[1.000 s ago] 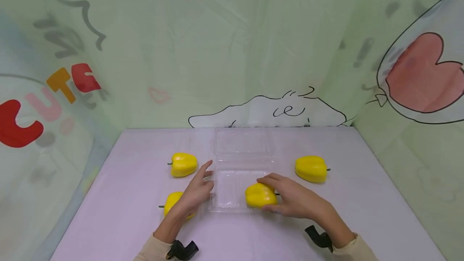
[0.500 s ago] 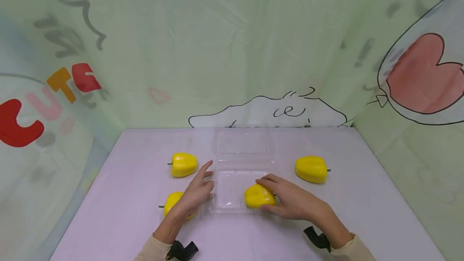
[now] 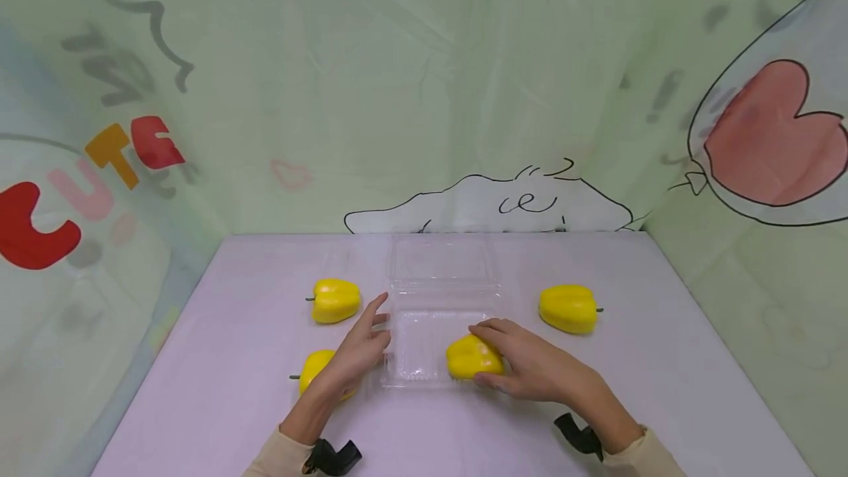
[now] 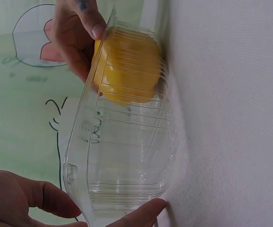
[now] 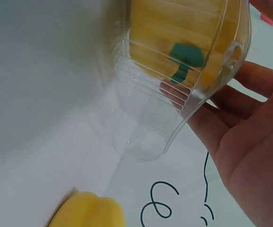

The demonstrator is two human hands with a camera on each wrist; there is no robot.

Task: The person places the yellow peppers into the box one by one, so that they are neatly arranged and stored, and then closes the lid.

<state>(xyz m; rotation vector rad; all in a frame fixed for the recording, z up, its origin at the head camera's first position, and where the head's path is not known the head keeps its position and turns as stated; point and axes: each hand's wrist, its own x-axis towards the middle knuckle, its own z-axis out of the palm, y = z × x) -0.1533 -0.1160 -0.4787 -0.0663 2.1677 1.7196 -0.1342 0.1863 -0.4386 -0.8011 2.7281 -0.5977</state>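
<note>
Inside the right end of the clear container [image 3: 417, 352], the yellow pepper [image 3: 470, 358] fills the curled grip of my right hand [image 3: 530, 361], its stem [image 5: 187, 55] toward that end, while my left hand [image 3: 361, 348], farther off, touches the container's left end, fingers parted.

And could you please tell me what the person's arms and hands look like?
The left hand and right hand are ungloved. The left sleeve and right sleeve are plain beige. Each wrist carries a black, bent device: left device, right device. A small bluish patch shows on the right hand; its nature is unclear.
</note>
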